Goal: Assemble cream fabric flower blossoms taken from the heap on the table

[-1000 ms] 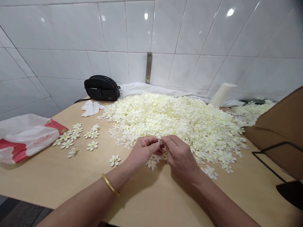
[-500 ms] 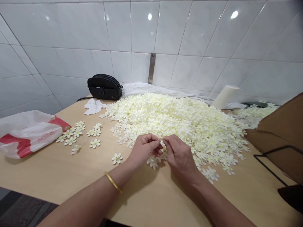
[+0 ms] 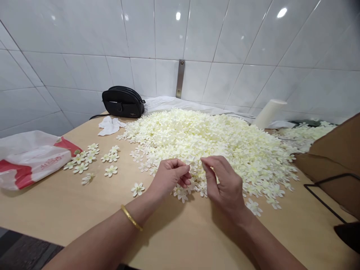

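Note:
My left hand (image 3: 171, 176), with a gold bangle on its wrist, is closed in a pinch of thumb and forefinger. Whatever is between those fingertips is too small to name. To its right, my right hand (image 3: 225, 183) also pinches thumb and forefinger together, and I cannot make out what they hold. The two hands are a short gap apart, above the near edge of a big pile of cream artificial flowers (image 3: 197, 131). A few loose flowers (image 3: 181, 193) lie just below my left hand, and a single flower (image 3: 137, 189) rests left of its wrist.
Several flowers (image 3: 90, 155) lie apart at the left beside a white and red plastic bag (image 3: 36, 159). A black pouch (image 3: 123, 102) and white scraps (image 3: 110, 125) sit behind. At right are a white roll (image 3: 270, 114), a cardboard box (image 3: 332, 161) and a black wire frame (image 3: 323, 198).
My right hand has drawn away to the right from my left hand, opening a gap between the fingertips. The left hand stays almost in place, and the view has shifted slightly.

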`<state>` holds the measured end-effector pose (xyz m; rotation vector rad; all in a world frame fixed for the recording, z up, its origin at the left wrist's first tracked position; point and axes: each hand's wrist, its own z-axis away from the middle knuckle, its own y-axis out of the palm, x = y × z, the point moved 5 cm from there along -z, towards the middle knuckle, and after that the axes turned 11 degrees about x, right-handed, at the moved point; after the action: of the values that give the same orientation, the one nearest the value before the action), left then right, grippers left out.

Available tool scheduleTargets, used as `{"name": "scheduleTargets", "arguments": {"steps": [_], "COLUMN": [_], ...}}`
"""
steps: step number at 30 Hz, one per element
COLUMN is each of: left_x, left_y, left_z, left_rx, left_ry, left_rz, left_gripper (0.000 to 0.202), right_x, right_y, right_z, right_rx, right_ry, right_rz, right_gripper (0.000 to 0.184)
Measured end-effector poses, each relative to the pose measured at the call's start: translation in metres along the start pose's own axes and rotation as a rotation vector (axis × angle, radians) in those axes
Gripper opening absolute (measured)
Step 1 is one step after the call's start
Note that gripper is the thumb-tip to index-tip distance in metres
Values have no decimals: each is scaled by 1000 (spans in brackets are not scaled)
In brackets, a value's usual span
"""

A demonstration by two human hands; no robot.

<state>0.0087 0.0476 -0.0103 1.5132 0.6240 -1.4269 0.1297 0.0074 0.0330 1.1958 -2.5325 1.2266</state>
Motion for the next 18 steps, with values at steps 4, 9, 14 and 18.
{"name": "scheduleTargets", "arguments": {"steps": [4,9,14,18], "left_x": [-4,-8,-7,-7], "left_y": [6,12,13,13], "left_z": [2,5,3,4], "left_rx": [61,109,140,146], "left_ry": [52,68,90,115], "left_rz": [-25,-84,-152,-217], "left_gripper": [16,13,12,12], "right_x": [3,-7,-9,-8], "right_y": [11,16,15,16], "right_z": [1,1,0,1], "right_rx": [143,262,325,345], "right_ry": [-25,99,105,90], "right_rz": [-60,-220,-243,-213], "right_gripper": [25,21,19,20]}}
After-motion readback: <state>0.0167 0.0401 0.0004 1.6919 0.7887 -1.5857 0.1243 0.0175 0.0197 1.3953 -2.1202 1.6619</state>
